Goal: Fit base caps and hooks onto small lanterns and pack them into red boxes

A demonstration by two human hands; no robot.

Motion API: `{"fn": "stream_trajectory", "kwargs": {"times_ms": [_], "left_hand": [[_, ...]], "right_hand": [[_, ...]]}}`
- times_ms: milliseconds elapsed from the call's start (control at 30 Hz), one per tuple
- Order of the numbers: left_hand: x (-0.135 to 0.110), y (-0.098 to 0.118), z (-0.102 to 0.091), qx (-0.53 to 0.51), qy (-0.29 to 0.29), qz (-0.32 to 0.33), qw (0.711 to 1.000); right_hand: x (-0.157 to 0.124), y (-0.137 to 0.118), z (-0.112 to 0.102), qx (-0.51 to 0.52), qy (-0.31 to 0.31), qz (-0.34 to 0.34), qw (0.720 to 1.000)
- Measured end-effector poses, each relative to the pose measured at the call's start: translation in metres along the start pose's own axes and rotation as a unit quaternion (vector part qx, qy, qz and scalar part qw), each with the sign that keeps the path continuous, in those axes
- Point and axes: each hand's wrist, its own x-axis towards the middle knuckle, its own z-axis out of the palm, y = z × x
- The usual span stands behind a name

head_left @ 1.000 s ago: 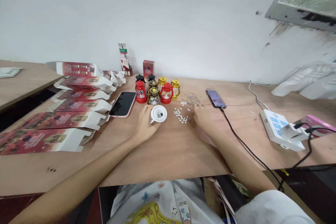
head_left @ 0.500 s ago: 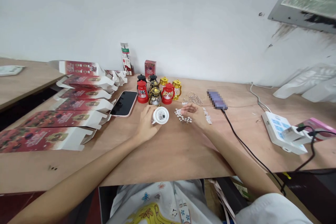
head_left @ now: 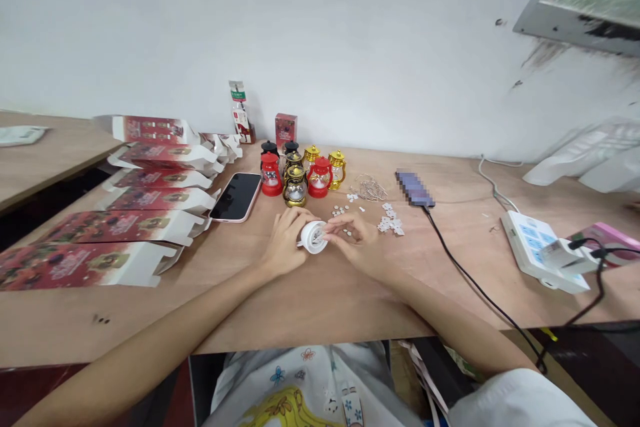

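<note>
My left hand [head_left: 284, 244] is wrapped round a small white lantern [head_left: 306, 235], tipped so that its round open base faces me. Inside the base some small parts show, too fine to tell apart. The fingers of my right hand [head_left: 358, 240] are pinched together at the opening; whatever is between them is hidden. Just beyond that hand lie several button cells [head_left: 341, 210], partly covered by it. Small white plastic pieces [head_left: 391, 221] are scattered to its right.
Miniature lanterns in red [head_left: 319, 178], gold [head_left: 337, 170], bronze [head_left: 295, 187] and black stand behind my hands. Thin wire pieces [head_left: 370, 188] lie beside them. Leftward are a phone [head_left: 237, 197] and red folding boxes [head_left: 117, 227]; rightward, a cabled phone [head_left: 414, 188] and a power strip [head_left: 535, 243].
My right hand has moved from the button cells left and towards me, to the lantern's open base. My left hand has brought the lantern slightly nearer and to the right.
</note>
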Motion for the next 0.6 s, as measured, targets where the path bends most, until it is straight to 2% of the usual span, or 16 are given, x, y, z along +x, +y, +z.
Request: {"fn": "stream_trajectory", "kwargs": {"times_ms": [167, 500, 600], "left_hand": [[-0.0011, 0.0018, 0.0007, 0.002, 0.000, 0.021, 1.000], [-0.0007, 0.0009, 0.0010, 0.004, 0.003, 0.015, 1.000], [-0.0007, 0.0018, 0.0004, 0.004, 0.005, 0.013, 1.000]], "right_hand": [[-0.0006, -0.0014, 0.0012, -0.071, -0.023, -0.033, 0.997], [0.0002, -0.0008, 0.0018, -0.070, -0.037, -0.036, 0.996], [0.0028, -0.0016, 0.0011, -0.083, -0.020, -0.025, 0.996]]}}
